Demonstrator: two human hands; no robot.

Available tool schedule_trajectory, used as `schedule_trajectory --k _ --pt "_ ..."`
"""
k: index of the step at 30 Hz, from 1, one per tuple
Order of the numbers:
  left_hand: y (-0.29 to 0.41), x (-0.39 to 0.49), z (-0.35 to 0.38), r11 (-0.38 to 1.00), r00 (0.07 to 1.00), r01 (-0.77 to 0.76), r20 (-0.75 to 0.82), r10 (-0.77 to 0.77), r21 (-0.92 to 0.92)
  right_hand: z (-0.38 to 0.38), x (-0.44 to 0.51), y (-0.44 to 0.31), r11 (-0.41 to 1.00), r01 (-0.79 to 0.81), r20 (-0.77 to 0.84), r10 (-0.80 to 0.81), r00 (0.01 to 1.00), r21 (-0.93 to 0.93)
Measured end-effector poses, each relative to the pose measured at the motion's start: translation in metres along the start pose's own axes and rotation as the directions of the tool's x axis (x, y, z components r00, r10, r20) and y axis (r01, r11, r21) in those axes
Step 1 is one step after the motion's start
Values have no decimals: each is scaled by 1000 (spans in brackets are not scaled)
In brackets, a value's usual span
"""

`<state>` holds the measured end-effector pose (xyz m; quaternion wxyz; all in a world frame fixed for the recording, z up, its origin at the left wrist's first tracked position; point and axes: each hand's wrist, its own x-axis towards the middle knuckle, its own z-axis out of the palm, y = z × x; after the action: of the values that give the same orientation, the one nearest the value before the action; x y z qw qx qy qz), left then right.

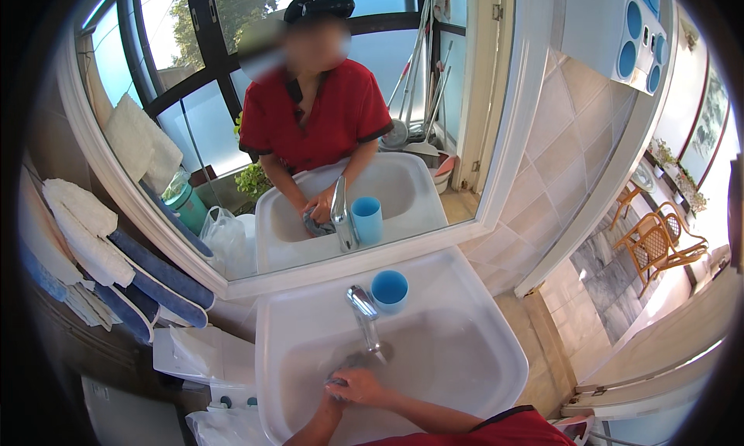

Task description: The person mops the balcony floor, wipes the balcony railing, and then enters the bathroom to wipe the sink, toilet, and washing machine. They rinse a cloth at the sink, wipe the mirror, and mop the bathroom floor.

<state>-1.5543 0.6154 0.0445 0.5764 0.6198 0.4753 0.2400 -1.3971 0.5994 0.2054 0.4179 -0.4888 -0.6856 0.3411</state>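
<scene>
Both hands meet over the bowl of a white washbasin, left of the chrome faucet. A dark grey wet cloth is bunched between them. My right hand lies over it with curled fingers. My left hand is beneath and partly covered, closed around the cloth's lower side. Water seems to run from the spout just right of the cloth. A light blue plastic cup stands on the basin's back ledge, beside the faucet. The mirror shows the same hands and cloth.
A white-framed mirror rises behind the basin. White and blue towels hang at the left, above a white box and a plastic bag. A blue and white wall holder is at upper right; a doorway shows rattan chairs.
</scene>
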Motion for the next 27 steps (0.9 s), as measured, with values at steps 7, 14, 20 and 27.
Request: schedule_trajectory --k 7,14,20,27 --pt "30 13 23 584 978 150 32 -208 -798 -18 0 3 993 -118 53 118 992 -8" --pt "84 5 16 709 971 216 74 -226 -671 -40 -5 17 963 -265 49 267 963 -44" --pt "118 -2 22 491 875 335 73 -478 -804 -77 -14 52 862 -439 -128 420 899 -256" --pt "119 2 19 474 819 423 101 -566 -772 -113 -21 80 816 -416 -325 298 898 -402"
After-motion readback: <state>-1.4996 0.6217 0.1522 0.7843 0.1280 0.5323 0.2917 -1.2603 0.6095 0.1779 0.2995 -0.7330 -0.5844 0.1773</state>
